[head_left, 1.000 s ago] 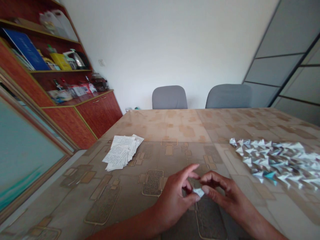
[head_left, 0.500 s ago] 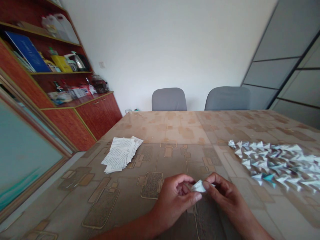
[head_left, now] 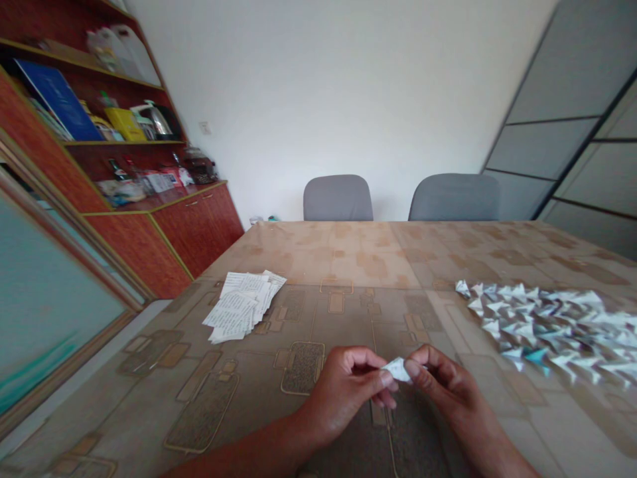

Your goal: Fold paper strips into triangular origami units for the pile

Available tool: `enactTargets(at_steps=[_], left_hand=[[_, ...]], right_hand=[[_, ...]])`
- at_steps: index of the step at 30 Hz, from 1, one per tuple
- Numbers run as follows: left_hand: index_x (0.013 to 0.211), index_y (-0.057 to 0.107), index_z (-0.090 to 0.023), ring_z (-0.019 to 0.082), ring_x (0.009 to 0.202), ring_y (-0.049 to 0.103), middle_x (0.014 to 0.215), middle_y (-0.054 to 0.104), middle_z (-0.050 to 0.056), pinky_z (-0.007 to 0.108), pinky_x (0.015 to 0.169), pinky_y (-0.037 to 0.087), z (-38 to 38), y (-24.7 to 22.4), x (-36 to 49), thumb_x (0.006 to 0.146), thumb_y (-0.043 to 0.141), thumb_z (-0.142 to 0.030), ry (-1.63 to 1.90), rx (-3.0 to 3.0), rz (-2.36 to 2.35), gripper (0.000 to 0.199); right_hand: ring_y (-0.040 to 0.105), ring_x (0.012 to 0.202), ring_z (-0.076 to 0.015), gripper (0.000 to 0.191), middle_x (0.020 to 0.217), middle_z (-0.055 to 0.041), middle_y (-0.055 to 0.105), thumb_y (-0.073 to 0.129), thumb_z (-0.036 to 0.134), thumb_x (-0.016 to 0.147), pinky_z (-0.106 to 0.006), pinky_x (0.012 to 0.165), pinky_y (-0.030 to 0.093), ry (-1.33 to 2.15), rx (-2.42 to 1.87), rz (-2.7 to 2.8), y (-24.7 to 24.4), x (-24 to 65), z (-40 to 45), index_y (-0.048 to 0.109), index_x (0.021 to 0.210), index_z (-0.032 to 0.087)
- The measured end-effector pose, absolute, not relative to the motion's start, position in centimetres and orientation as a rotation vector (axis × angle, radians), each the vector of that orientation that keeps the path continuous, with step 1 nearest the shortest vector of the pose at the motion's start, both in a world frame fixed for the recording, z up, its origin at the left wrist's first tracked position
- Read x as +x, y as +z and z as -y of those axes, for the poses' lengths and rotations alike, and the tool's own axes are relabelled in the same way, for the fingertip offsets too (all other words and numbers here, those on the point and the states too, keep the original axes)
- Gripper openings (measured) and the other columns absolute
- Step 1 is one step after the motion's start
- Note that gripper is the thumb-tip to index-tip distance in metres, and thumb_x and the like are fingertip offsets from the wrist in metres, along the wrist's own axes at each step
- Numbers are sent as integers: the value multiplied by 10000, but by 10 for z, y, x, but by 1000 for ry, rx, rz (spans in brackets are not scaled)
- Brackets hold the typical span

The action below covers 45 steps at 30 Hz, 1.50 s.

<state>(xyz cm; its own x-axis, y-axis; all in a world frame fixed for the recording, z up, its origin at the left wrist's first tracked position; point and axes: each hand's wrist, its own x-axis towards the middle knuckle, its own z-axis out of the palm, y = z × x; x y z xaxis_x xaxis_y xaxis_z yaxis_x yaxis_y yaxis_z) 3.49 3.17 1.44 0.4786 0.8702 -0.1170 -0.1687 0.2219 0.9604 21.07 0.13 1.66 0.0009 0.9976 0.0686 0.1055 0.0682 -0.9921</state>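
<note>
A small folded piece of paper [head_left: 398, 369], whitish with faint print, is held above the table between both hands. My left hand [head_left: 348, 382] pinches its left end between thumb and index finger, the other fingers curled below. On the opposite end, my right hand [head_left: 442, 380] grips it with thumb and forefinger. To the left lies a loose stack of printed paper slips [head_left: 243, 307]. Rows of folded paper pieces [head_left: 552, 328], mostly white with one teal, are spread out at the right.
The patterned table [head_left: 199, 398] reaches to two grey chairs [head_left: 338, 198] by the white wall. At the left stands a reddish wooden cabinet [head_left: 194, 226] with shelves of bottles, a kettle [head_left: 158, 123] and a blue folder [head_left: 57, 99]. Grey panels [head_left: 557, 86] rise at the right.
My left thumb has shifted up onto the left end of the folded paper, and the left fingers beneath have come into sight. The right hand keeps its pinch.
</note>
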Motion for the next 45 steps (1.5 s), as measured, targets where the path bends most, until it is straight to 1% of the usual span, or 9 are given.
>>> enactTargets(at_steps=[5, 8, 11, 18, 26, 31, 34, 40, 45], left_hand=[[878, 670, -117, 133, 590, 640, 736, 687, 37, 261, 623, 492, -30, 14, 37, 592, 846, -420, 854, 1015, -827, 453], [793, 663, -113, 132, 570, 622, 682, 669, 39, 244, 588, 466, -29, 16, 38, 691, 762, -474, 889, 1095, -835, 388], [692, 649, -117, 118, 530, 588, 617, 637, 26, 231, 562, 448, -30, 17, 37, 758, 692, -461, 898, 1216, -831, 353], [716, 667, -119, 127, 543, 609, 610, 635, 19, 234, 572, 457, -36, 18, 32, 780, 667, -332, 847, 1337, -795, 222], [741, 665, -115, 118, 511, 604, 627, 648, 25, 226, 543, 465, -46, 17, 29, 747, 715, -444, 772, 1267, -731, 332], [753, 665, -112, 120, 541, 615, 634, 667, 34, 227, 572, 469, -46, 18, 26, 774, 705, -411, 790, 1236, -738, 303], [763, 666, -114, 122, 549, 615, 625, 664, 33, 230, 584, 468, -47, 20, 25, 790, 693, -395, 791, 1257, -712, 284], [733, 650, -111, 115, 533, 593, 639, 649, 26, 223, 560, 455, -46, 16, 28, 790, 691, -404, 883, 1256, -747, 301], [751, 636, -125, 118, 566, 601, 648, 647, 14, 225, 592, 456, -45, 17, 29, 822, 663, -368, 968, 1291, -727, 255]], right_hand=[[552, 617, -172, 407, 660, -23, 628, 629, 583, 793, -271, 584, 454, 1106, -1264, 1273, 16, 212, -2, 595, 699, 188], [549, 610, -168, 411, 631, -12, 609, 632, 587, 787, -260, 580, 452, 1045, -1260, 1322, 15, 210, -2, 591, 685, 191], [554, 624, -166, 392, 646, -4, 600, 630, 575, 794, -249, 577, 448, 1030, -1245, 1390, 15, 210, -2, 599, 712, 193], [486, 558, -130, 398, 580, 22, 546, 634, 540, 810, -231, 537, 381, 1138, -1220, 1449, 20, 211, -1, 590, 642, 182], [466, 573, -135, 427, 579, 26, 529, 629, 569, 806, -241, 572, 372, 1219, -1205, 1368, 18, 211, -3, 578, 627, 185], [445, 542, -129, 465, 550, 32, 511, 655, 613, 755, -237, 550, 361, 1241, -1208, 1324, 18, 211, -5, 570, 596, 184], [461, 549, -131, 449, 558, 23, 530, 636, 590, 786, -237, 553, 371, 1236, -1215, 1343, 18, 212, -5, 576, 608, 182], [494, 510, -131, 337, 536, 30, 527, 619, 474, 849, -222, 503, 391, 1014, -1251, 1508, 13, 218, -4, 614, 669, 189], [611, 638, -175, 248, 669, -6, 633, 563, 381, 902, -236, 583, 461, 704, -1259, 1672, 21, 219, 1, 660, 757, 205]])
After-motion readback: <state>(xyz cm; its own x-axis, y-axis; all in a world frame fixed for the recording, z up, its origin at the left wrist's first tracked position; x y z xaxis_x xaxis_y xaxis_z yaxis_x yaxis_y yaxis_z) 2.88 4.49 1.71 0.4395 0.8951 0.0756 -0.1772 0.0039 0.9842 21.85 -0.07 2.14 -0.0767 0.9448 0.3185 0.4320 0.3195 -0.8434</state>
